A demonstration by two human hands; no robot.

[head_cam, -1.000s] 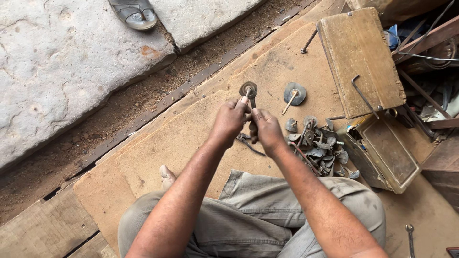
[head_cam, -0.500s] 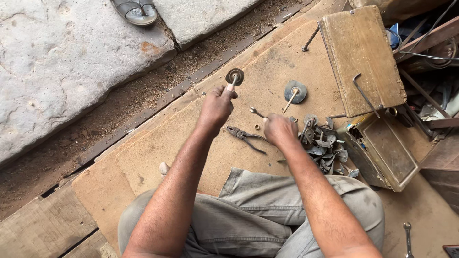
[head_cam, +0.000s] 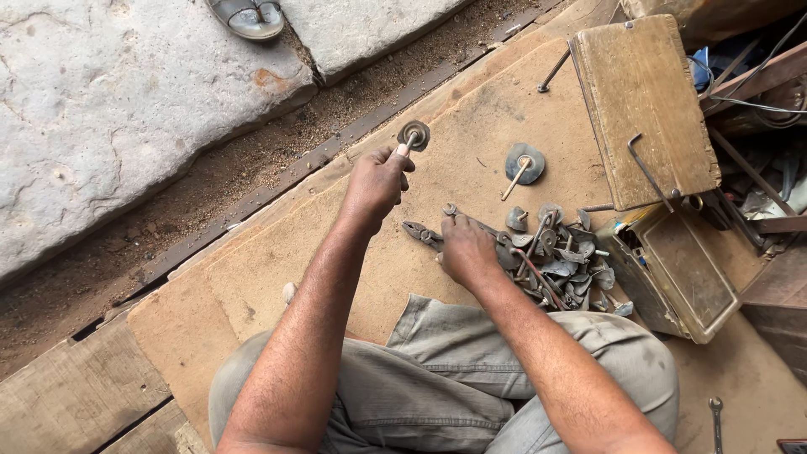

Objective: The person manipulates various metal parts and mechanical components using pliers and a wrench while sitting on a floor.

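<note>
Two hands are at work, as I see it. My left hand (head_cam: 376, 181) pinches the stem of a disc piece (head_cam: 414, 134), holding it out over the board (head_cam: 277, 261) near its far edge. My right hand (head_cam: 466, 248) lies curled on the pliers (head_cam: 423, 233), beside the scrap pile (head_cam: 559, 261). One similar disc (head_cam: 524, 163) already lies apart on the board; I judge that many pieces in the pile are left. Further right stands an open box (head_cam: 681, 277).
</note>
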